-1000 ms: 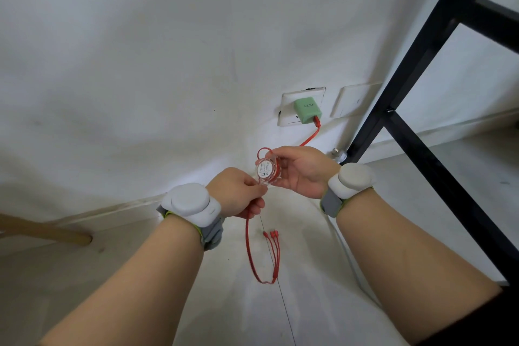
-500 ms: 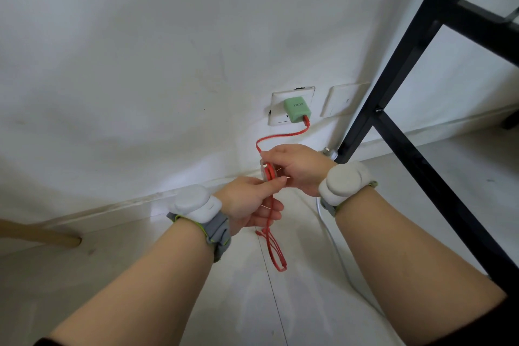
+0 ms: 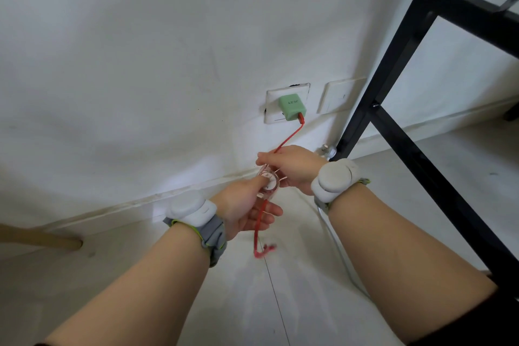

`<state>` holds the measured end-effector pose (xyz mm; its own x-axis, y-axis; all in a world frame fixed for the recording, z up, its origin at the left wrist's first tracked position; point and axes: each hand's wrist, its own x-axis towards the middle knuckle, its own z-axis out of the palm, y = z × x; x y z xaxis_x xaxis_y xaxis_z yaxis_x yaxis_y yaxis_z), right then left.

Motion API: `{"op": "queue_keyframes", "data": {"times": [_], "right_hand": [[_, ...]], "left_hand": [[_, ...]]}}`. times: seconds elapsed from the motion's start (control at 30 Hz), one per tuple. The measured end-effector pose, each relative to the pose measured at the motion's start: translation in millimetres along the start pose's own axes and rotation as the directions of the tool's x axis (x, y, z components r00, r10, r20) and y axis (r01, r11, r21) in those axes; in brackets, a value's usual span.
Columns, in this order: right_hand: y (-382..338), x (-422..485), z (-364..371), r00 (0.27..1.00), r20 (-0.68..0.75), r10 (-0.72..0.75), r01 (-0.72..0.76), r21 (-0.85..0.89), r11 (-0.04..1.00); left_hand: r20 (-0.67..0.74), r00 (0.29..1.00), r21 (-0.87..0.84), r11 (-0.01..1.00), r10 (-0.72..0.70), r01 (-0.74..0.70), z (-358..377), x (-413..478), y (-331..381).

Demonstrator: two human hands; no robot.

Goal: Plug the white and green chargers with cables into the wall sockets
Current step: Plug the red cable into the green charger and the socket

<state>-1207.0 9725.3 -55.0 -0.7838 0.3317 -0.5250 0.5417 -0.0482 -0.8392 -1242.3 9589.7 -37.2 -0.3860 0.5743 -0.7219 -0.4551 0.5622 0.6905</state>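
Observation:
The green charger (image 3: 291, 107) sits plugged in the white wall socket (image 3: 272, 98). Its red cable (image 3: 289, 139) runs down to my hands. My right hand (image 3: 295, 168) pinches the cable where it enters a clear round cable reel (image 3: 269, 184). My left hand (image 3: 247, 208) holds the reel from below with the thumb on its face. The cable's free end with red plugs (image 3: 262, 250) dangles under my left hand. No white charger is visible; a white cable (image 3: 341, 255) lies on the floor under my right forearm.
A second white wall plate (image 3: 341, 94) is right of the socket. A black metal frame (image 3: 398, 132) stands at the right, close to my right arm. A wooden leg (image 3: 42, 239) lies at the left near the skirting. The floor is pale tile.
The red cable's slack loop above my hands has been pulled straight to the charger. The dangling end swings and looks shorter. My hands have turned the reel between them.

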Motion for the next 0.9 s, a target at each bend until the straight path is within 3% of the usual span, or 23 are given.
{"op": "queue_keyframes", "data": {"times": [0.07,0.17,0.4,0.57,0.63,0.8,0.9], "right_hand": [[-1.3,-0.9,2.9,1.000,-0.015,-0.020,0.023,0.203,0.979],[-3.7,-2.0,5.3,0.999,-0.038,-0.038,0.048,0.296,0.954],[-3.0,-6.0,-12.4,0.998,-0.070,0.007,0.012,0.268,0.963],[4.4,-14.3,-31.4,0.989,0.144,0.020,-0.043,0.156,0.987],[7.9,-15.8,-38.8,0.986,0.168,0.011,-0.038,0.155,0.987],[11.4,-9.5,-49.7,0.992,-0.112,0.060,-0.017,0.356,0.935],[7.2,-6.3,-52.2,0.980,-0.196,0.045,0.030,0.365,0.931]], "left_hand": [[0.008,0.999,-0.024,0.999,0.031,-0.031,-2.3,1.7,1.2],[0.003,0.996,-0.047,0.995,0.084,-0.083,-3.3,3.2,4.3],[-0.062,0.973,0.027,0.975,0.222,-0.221,7.0,16.5,3.4],[-0.019,0.978,-0.067,0.975,0.209,-0.210,17.2,21.0,7.1],[-0.004,0.980,-0.075,0.977,0.201,-0.200,26.4,20.1,10.2],[-0.086,0.960,0.020,0.964,0.265,-0.264,42.0,23.6,12.4],[-0.122,0.957,0.081,0.964,0.262,-0.254,39.1,24.6,11.3]]}}
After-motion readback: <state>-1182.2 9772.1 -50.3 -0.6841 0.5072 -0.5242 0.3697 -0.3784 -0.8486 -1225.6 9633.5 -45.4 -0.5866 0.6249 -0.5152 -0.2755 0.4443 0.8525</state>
